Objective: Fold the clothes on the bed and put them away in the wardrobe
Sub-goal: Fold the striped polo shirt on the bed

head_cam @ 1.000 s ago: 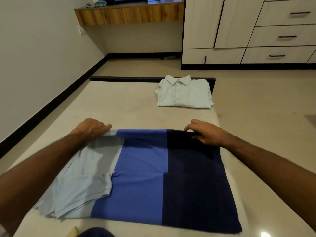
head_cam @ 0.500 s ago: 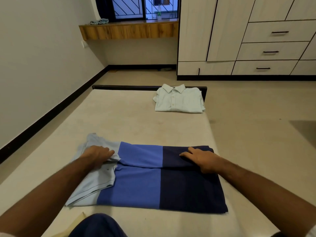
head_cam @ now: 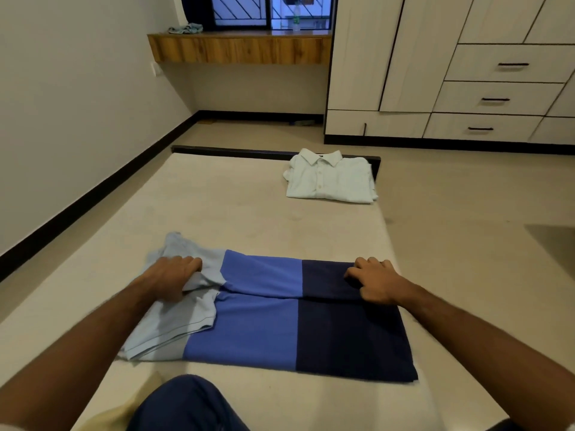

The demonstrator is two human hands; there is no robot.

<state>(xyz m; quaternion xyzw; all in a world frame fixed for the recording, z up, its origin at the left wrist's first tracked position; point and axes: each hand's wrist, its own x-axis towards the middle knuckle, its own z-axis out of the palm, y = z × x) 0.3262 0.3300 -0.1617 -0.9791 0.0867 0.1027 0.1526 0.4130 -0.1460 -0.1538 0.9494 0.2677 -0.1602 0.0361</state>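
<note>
The left hand [head_cam: 174,276] is pressing down on the pale blue end of the striped shirt [head_cam: 261,312], fingers bunching the cloth. The right hand [head_cam: 378,283] is gripping the navy end with curled fingers. The shirt is lying half-folded across the near part of the bed [head_cam: 217,206]. A folded white shirt [head_cam: 331,180] is sitting at the bed's far edge, with the wardrobe [head_cam: 435,66] standing beyond.
</note>
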